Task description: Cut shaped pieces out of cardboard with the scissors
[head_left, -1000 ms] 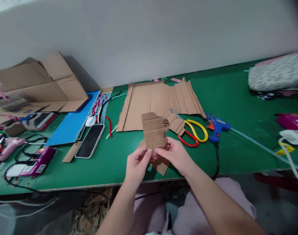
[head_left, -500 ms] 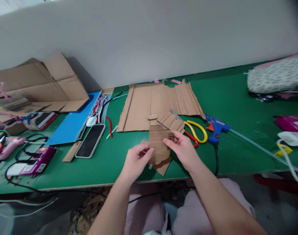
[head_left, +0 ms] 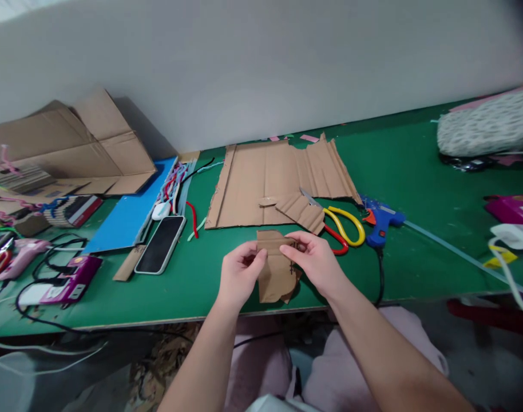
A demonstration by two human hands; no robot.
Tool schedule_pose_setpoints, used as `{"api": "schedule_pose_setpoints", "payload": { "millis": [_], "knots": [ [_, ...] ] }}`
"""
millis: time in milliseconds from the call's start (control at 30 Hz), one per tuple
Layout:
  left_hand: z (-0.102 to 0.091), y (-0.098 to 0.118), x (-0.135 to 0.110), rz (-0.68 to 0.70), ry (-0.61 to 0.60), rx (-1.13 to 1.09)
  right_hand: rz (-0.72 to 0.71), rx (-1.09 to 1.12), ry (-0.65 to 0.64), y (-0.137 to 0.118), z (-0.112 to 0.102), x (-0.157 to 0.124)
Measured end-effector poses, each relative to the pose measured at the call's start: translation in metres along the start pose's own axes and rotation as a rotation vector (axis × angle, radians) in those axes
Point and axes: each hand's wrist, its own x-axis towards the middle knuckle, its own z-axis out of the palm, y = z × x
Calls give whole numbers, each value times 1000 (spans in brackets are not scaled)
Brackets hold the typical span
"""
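Fingertips (head_left: 260, 261) of the left hand (head_left: 240, 276) pinch the left edge of a small cardboard piece (head_left: 275, 274), with the thumb on its facing side. The right hand (head_left: 318, 264) pinches the top right corner between thumb and forefinger, and its other fingers are loosely curled.

The piece is brown and corrugated, with ridges running across and an uneven, hand-cut outline. A small pen mark sits near its right edge. It is held tilted just over the near edge of a green table (head_left: 416, 171), in the middle of the view. A darker scrap (head_left: 294, 289) peeks out beneath it at 5 o'clock.

Both forearms reach up from the bottom of the view and the wrists are bent slightly inward, so the hands face each other.

At 12 o'clock from the piece lies a large cardboard sheet (head_left: 253, 177). Scissors (head_left: 344, 228) with yellow and red handles lie at 2 o'clock, and a blue glue gun (head_left: 380, 220) is just beyond them. A phone (head_left: 160, 245) lies face up at 9 o'clock. A flattened box (head_left: 76, 143) lies open against the wall at 10 o'clock.
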Motion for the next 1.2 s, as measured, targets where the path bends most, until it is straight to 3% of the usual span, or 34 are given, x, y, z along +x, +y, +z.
{"api": "schedule_pose_setpoints", "payload": {
  "millis": [100,267,367,433,533,700,867,1200],
  "knots": [
    [1,0,0,1,39,-21,-31,-63,21,2,1,0],
    [2,3,-1,9,-52,42,-94,-238,-2,0,1,-2],
    [3,1,-2,36,22,107,-103,-306,-11,0,1,-4],
    [4,0,-3,44,67,141,-88,-295,-13,0,1,-4],
    [4,0,-3,48,38,127,-66,-271,-4,0,1,-5],
    [6,3,-1,45,57,15,-32,-204,-133,-2,2,-5],
    [9,3,-3,40,83,52,-96,-184,-46,-1,3,-4],
    [9,5,-3,43,20,61,-103,-177,-90,1,4,-5]
  ]
}}
